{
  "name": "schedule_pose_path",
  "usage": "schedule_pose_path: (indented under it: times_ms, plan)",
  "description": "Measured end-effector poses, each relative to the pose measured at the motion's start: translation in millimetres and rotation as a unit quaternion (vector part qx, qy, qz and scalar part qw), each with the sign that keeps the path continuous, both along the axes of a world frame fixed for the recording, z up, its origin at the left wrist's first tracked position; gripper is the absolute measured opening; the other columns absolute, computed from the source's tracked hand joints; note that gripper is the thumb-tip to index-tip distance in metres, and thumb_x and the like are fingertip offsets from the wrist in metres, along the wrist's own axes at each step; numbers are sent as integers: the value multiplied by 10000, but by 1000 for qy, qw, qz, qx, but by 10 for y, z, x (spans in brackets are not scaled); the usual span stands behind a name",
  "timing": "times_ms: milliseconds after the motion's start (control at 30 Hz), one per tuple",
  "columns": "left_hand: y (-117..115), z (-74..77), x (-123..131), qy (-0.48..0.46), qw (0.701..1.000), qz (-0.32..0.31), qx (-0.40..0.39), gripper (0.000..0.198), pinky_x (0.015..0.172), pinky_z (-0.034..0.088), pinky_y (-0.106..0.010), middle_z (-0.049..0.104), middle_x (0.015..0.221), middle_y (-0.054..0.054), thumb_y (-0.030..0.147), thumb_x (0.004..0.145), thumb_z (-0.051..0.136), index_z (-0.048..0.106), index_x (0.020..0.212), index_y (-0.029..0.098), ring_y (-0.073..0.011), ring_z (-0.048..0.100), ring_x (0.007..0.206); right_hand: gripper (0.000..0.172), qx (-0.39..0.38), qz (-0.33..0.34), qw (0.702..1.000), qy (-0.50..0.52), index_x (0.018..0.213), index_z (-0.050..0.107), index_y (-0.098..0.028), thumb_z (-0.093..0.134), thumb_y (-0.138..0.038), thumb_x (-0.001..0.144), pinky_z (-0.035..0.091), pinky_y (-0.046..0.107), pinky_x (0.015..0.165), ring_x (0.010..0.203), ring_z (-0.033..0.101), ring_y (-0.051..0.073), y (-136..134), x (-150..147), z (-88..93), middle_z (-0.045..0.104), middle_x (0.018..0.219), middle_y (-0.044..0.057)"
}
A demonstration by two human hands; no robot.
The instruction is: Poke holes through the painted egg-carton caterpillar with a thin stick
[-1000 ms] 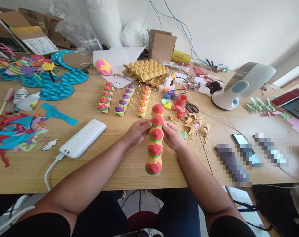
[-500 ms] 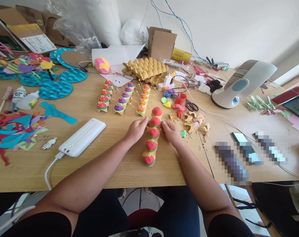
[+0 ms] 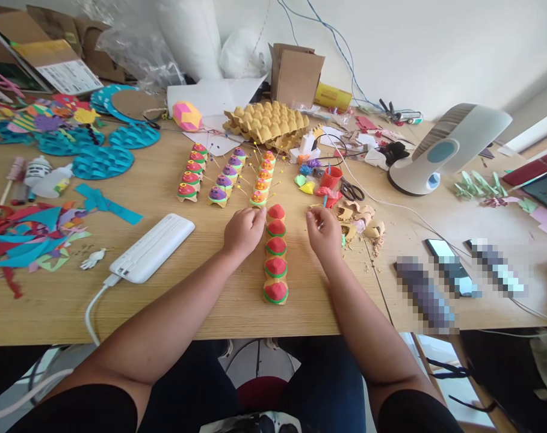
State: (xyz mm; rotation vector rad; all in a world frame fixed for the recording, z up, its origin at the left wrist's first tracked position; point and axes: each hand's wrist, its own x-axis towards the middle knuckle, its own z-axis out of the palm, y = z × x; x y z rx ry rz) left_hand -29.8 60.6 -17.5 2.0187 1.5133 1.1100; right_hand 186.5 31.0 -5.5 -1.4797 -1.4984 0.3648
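- A strip of five red bumps with green rims (image 3: 275, 246) is lying on the wooden table (image 3: 237, 307), just below the centre of the frame, running toward the person and sitting between both hands.
- The left hand (image 3: 245, 231) is hovering at the strip's upper left, its fingers folding inward and its thumb pointing at the topmost bump; from here I cannot tell whether it is touching the strip or gripping anything.
- The right hand (image 3: 324, 231) is staying clear of the strip, right of centre, its fingers curling around a slim blue-tipped tool (image 3: 325, 200) whose end is poking out above them.
- Three decorated strips are standing in a row above the left hand: a red one (image 3: 192, 172), a purple one (image 3: 227, 176) and an orange one (image 3: 263, 178), with thin round-headed pins sticking out among them.
- Torn carton pieces (image 3: 366, 221) are lying just right of the right hand, with scissors (image 3: 352, 190) and a red cup (image 3: 331, 177) sitting above.
- A white power bank (image 3: 152, 248) is resting left of centre, a cable running from its lower end; colourful paper scraps (image 3: 33, 240) are spreading along the left edge.
- A yellowish egg tray (image 3: 266, 123) is occupying the upper middle, and a white fan (image 3: 454, 147) is standing at upper right.
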Motion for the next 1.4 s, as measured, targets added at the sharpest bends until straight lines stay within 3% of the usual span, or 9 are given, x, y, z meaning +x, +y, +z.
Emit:
schedule_pose_path:
  times_ms: [100, 200, 300, 433, 533, 667, 1133, 1267, 1400]
  plan:
    - [18, -28, 7, -76, 997, -2, 20, 455, 815, 433, -334, 691, 791, -72, 419, 1051, 371, 622, 730, 216, -226, 636, 834, 209, 72, -74, 992, 71, 1064, 663, -246, 519, -347, 952, 453, 354, 870, 920, 556, 217, 45, 107, 8, 623, 1010, 67]
    - [33, -68, 18, -141, 989, 2, 33, 450, 819, 469, -323, 692, 822, -54, 436, 1058, 362, 641, 780, 217, -209, 648, 836, 303, 81, -150, 984, 48, 1166, 631, -223, 448, -299, 937, 462, 409, 955, 1040, 580, 238, 93, 221, 16, 625, 1115, 90]
    - [40, -92, 30, -163, 986, 7, 43, 432, 826, 491, -321, 695, 839, -49, 429, 1058, 368, 662, 823, 217, -204, 653, 844, 426, 7, -177, 983, -53, 1267, 584, -192, 460, -200, 860, 448, 461, 1023, 1125, 580, 267, 86, 260, 58, 625, 1163, 120]
    - [34, -86, 44, -169, 985, 2, 46, 415, 823, 494, -324, 684, 805, -43, 417, 1058, 387, 676, 838, 214, -198, 647, 811, 578, -177, -139, 954, -199, 1353, 533, -200, 495, -127, 780, 420, 554, 1061, 1286, 517, 343, -13, 198, 144, 561, 1360, 167]
    - [31, -80, 49, -180, 983, 3, 41, 419, 819, 489, -319, 683, 801, -41, 425, 1057, 388, 676, 841, 213, -194, 645, 803, 544, -268, -113, 925, -246, 1354, 527, -207, 473, -133, 818, 418, 608, 1045, 1334, 493, 379, -76, 162, 183, 535, 1416, 181]
    - [38, -97, 53, -202, 978, 1, 44, 420, 804, 478, -311, 658, 770, -36, 427, 1056, 400, 678, 831, 207, -190, 637, 794, 485, -302, -92, 913, -259, 1307, 547, -214, 426, -119, 847, 420, 630, 1035, 1351, 495, 387, -100, 155, 187, 536, 1437, 180]
    - [11, -75, 73, -240, 970, -8, 45, 409, 792, 485, -300, 650, 765, -27, 449, 1050, 425, 693, 862, 204, -179, 635, 787, 333, -268, -88, 921, -269, 1048, 615, -222, 491, -54, 788, 479, 453, 877, 1087, 645, 309, -41, 179, 109, 636, 1280, 128]
    - [1, -70, 78, -243, 969, -17, 43, 400, 790, 484, -297, 647, 772, -27, 473, 1041, 448, 694, 869, 209, -181, 630, 783, 337, -188, -93, 954, -215, 971, 618, -214, 485, -31, 722, 459, 387, 797, 965, 624, 270, -10, 214, 66, 650, 1131, 109]
    - [-11, -62, 86, -251, 967, -16, 41, 383, 787, 494, -297, 652, 788, -30, 469, 1035, 456, 693, 886, 208, -180, 631, 792, 329, -24, -85, 994, -60, 929, 596, -217, 448, -53, 686, 458, 346, 805, 883, 573, 214, 64, 214, 6, 604, 931, 53]
